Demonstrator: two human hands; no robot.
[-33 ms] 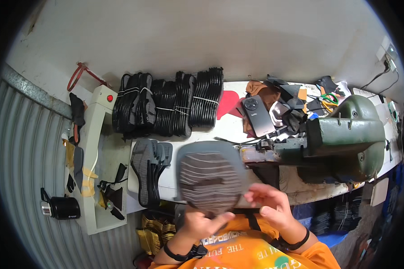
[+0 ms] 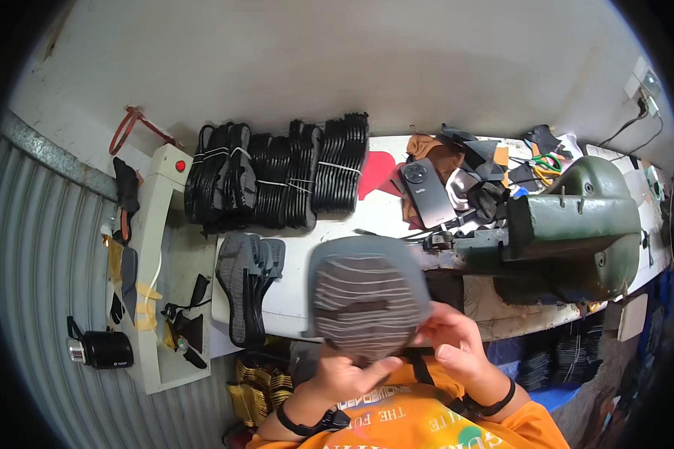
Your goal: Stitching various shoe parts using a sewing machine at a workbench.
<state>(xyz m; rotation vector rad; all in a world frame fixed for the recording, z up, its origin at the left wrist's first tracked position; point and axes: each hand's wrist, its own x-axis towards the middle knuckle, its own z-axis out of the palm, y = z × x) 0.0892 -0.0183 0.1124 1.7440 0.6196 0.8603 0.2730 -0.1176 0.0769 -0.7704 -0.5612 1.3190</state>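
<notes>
A grey shoe upper point(image 2: 367, 299) with pale wavy stripes and a smooth grey border is held up in front of me, slightly blurred. My left hand point(image 2: 352, 372) grips its lower edge, thumb on the near face; the fingers behind are hidden. At its right edge is my right hand point(image 2: 457, 340), fingers half curled and thumb apart. Its fingertips meet the border, but whether they press on it I cannot tell. Left of the upper, a small set of similar grey pieces point(image 2: 241, 288) rests on the white table point(image 2: 296, 251).
Tied bundles of black pieces point(image 2: 284, 179) line the wall side. To the right stands a green sewing machine point(image 2: 569, 232), with a black phone point(image 2: 429, 193), scraps point(image 2: 483, 161) and scissors point(image 2: 541, 168) behind it. A pale box frame point(image 2: 157, 314) and black flask point(image 2: 106, 349) are at left.
The shoe upper and my left hand have shifted a little to the right. Its right edge now meets the fingers of my right hand, where a gap showed before.
</notes>
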